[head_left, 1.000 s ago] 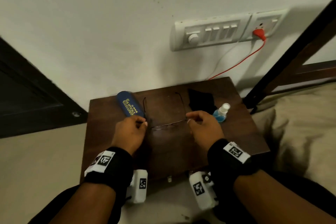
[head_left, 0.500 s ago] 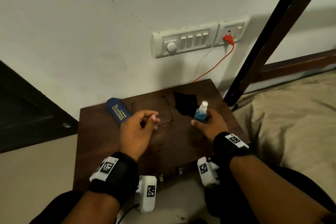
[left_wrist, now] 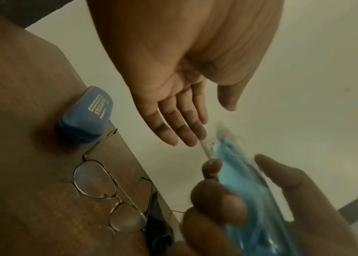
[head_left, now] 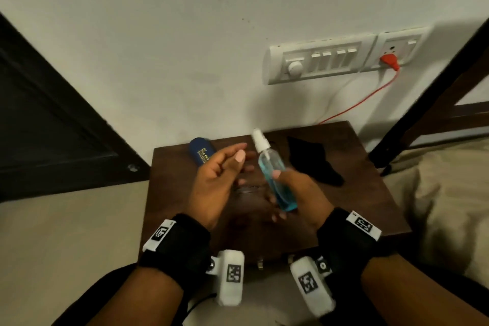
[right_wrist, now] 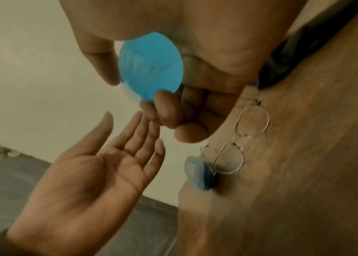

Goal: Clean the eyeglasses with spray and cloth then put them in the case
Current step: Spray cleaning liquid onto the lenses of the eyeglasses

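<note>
Right hand (head_left: 296,193) grips spray bottle (head_left: 275,177), long axis toward 11 o'clock. Left hand (head_left: 219,174) open, empty, nearer cap (head_left: 260,140); cap at 1 o'clock of left fingertips (head_left: 239,156).

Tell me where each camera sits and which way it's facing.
Head: worn on the head, looking forward and down at the table by the wall; both forearms, the open left hand and the right hand gripping the spray bottle show.
Left wrist: looks along the open left palm toward the bottle, with glasses and case below.
Right wrist: looks along the right fingers at the bottle's base; the left palm shows.
Both wrist views share the glasses, case and bottle.
</note>
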